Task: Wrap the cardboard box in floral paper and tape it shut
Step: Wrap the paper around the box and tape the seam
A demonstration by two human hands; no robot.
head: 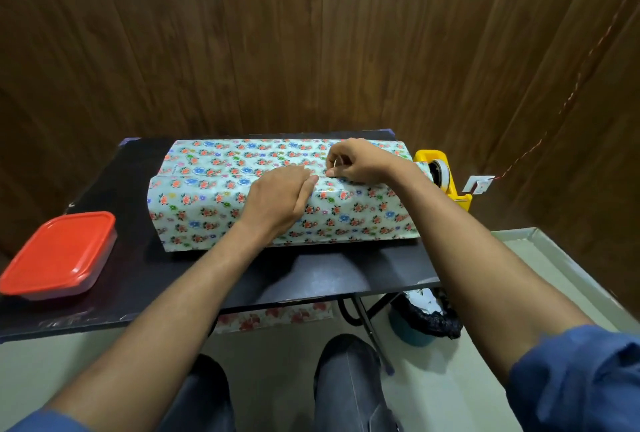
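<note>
The cardboard box, hidden entirely under floral paper [277, 189], lies lengthwise across the middle of the black table [114, 172], with the paper's overlapping seam running along its top from about 9 o'clock toward 3 o'clock. The left hand [277, 201] rests palm-down on the near flap, its fingers bent over the seam and pressing the paper flat rather than gripping anything. Just beside it at 2 o'clock, the right hand [356, 163] has its thumb and forefinger pinched together at the seam; a small pale glint sits between them, probably a piece of tape, though it is too small to tell for certain. The step in hand looks like fixing the long seam. To do it well, the left hand should keep the overlap taut and square so no slack bubbles up, while the right lays the strip straddling the edge, half on each layer, then rubs it down from the centre outward. More pieces toward the 9 o'clock end would likely be needed, since the flap there lifts slightly. The yellow tape dispenser [443, 172] stands at 3 o'clock, partly hidden behind the box's right end and the right arm, within easy reach. A red-lidded plastic container [60, 253] sits at 8 o'clock, well apart from the work.
</note>
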